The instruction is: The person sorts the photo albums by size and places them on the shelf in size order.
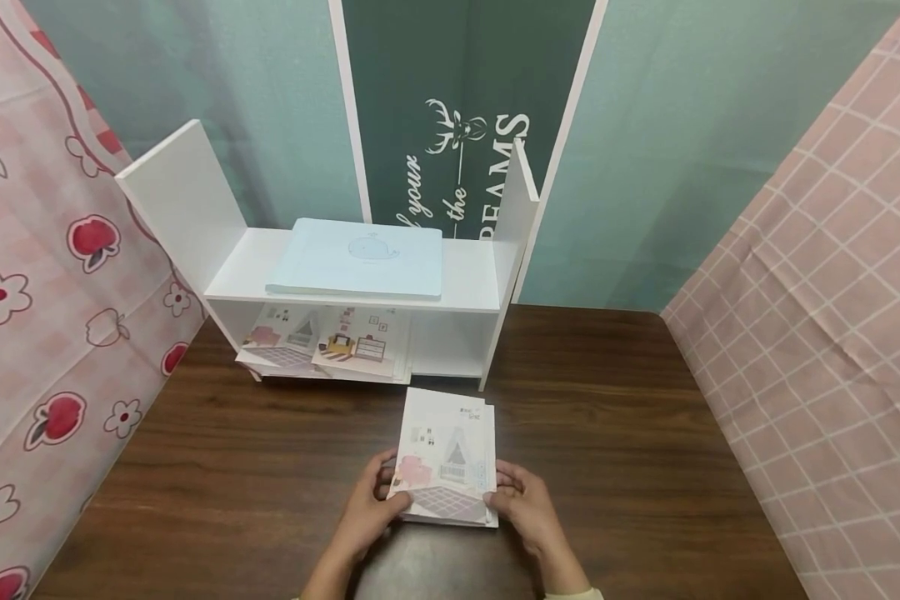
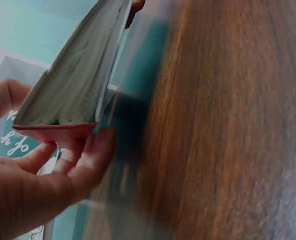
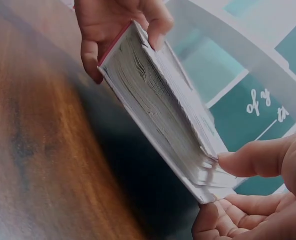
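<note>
Both hands hold a thick white hardcover book (image 1: 438, 450) above the front of the table, its cover showing a pink armchair, a tent and a checked rug. On its left edge is my left hand (image 1: 371, 504), thumb on the cover and fingers beneath. In the left wrist view the left hand (image 2: 42, 185) grips along the reddish spine (image 2: 57, 132). My right hand (image 1: 527, 510) pinches the opposite edge. The right wrist view shows the right hand (image 3: 273, 190) at a corner, thumb on top, fingers below, and the slightly wavy pages (image 3: 153, 110) between the covers.
Beyond the book stands a white two-level shelf (image 1: 468, 267). A light blue whale-print case (image 1: 356, 258) lies on its upper board; similar illustrated books (image 1: 360, 346) lean in the lower level. Patterned curtains (image 1: 60, 333) border the dark wooden table (image 1: 607, 433).
</note>
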A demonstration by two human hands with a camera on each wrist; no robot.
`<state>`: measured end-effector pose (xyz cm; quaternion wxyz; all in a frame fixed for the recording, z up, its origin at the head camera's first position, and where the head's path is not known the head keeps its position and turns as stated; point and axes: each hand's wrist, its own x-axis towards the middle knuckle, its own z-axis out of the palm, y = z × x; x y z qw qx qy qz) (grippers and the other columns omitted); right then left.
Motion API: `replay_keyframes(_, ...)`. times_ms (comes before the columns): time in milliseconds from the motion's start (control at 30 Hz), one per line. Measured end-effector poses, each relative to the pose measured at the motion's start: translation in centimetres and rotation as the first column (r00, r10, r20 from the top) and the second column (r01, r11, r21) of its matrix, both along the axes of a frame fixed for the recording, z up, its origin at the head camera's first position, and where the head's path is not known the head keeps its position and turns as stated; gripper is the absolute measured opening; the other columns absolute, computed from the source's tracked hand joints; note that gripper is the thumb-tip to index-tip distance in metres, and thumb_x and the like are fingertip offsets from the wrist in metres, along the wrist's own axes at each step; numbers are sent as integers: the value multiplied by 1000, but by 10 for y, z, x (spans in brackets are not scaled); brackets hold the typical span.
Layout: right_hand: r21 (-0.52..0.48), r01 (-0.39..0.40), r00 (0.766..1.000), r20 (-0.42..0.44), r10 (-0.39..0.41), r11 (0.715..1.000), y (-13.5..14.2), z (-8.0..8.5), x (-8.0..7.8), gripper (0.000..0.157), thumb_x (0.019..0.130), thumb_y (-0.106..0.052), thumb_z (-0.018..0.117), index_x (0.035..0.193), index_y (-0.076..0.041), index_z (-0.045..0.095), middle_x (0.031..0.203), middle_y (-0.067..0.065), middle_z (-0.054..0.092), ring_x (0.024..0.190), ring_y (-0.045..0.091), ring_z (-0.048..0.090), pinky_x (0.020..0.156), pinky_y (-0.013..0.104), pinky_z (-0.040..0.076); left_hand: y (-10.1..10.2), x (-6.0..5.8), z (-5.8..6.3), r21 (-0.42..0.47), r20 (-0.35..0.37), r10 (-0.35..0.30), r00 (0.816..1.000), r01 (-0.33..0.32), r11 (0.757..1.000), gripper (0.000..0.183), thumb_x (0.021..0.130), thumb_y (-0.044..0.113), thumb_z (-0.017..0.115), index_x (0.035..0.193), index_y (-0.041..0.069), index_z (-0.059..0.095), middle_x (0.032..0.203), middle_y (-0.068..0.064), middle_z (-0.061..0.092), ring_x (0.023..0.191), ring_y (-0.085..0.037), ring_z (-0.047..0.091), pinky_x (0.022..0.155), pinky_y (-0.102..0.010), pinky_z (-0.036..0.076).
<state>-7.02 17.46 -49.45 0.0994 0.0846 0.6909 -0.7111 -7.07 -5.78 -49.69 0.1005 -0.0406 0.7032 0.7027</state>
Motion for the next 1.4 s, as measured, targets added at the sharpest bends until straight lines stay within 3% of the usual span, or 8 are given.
replay_keyframes(433, -38, 71, 997, -16, -71, 997, 2, 11, -6, 59, 69, 14, 61, 125, 20, 42, 101, 23, 56, 81, 20, 57, 66, 24, 49, 0, -2, 6, 153, -68, 45, 997, -34, 988, 65, 71, -14, 62, 131, -5, 39, 111, -23, 51, 91, -27, 57, 68, -29, 51)
replay_keyframes(600, -176, 80, 996, -11, -83, 981, 0, 9, -10, 62, 68, 18, 51, 129, 16, 40, 112, 25, 53, 86, 22, 56, 69, 27, 50, -4, -6, 8, 197, -78, 82, 994, -65, 978, 65, 71, -15, 63, 130, -6, 39, 113, -24, 50, 93, -25, 57, 71, -28, 51)
replay_keyframes(733, -276, 52, 999, 18, -49, 960, -3, 8, -11, 69, 68, 20, 47, 135, 10, 36, 108, 18, 53, 82, 20, 55, 65, 30, 49, -8, -11, 11, 202, -101, 105, 989, -83, 976, 64, 70, -17, 63, 129, -8, 40, 112, -25, 51, 92, -25, 58, 70, -28, 52)
replay_keyframes(900, -334, -17, 999, 42, 33, 942, -4, 5, -15, 77, 69, 20, 45, 142, 2, 28, 97, 12, 57, 74, 19, 56, 60, 30, 46, -12, -17, 14, 202, -120, 133, 984, -107, 974, 62, 69, -18, 64, 126, -9, 42, 111, -25, 52, 89, -24, 59, 67, -27, 52)
replay_keyframes(1067, -361, -18, 998, 51, 39, 932, -6, 4, -21, 79, 71, 20, 45, 143, -3, 26, 98, 11, 56, 72, 20, 55, 59, 29, 44, -13, -23, 16, 205, -133, 151, 979, -122, 971, 60, 68, -20, 64, 123, -10, 44, 110, -25, 52, 90, -23, 58, 68, -26, 51)
replay_keyframes(1233, -360, -2, 999, 45, 20, 933, -12, 4, -26, 75, 70, 21, 43, 140, 0, 29, 100, 11, 55, 74, 20, 55, 60, 29, 44, -14, -30, 16, 202, -134, 192, 972, -163, 966, 56, 68, -21, 63, 120, -10, 46, 110, -25, 53, 89, -20, 58, 69, -24, 51)
replay_keyframes(1400, -396, 1, 999, 43, 17, 918, -19, 5, -30, 63, 73, 21, 44, 133, 8, 29, 99, 11, 57, 78, 20, 56, 63, 30, 46, -16, -36, 15, 213, -148, 263, 954, -229, 950, 50, 70, -21, 62, 117, -12, 48, 108, -24, 53, 89, -17, 56, 71, -22, 49)
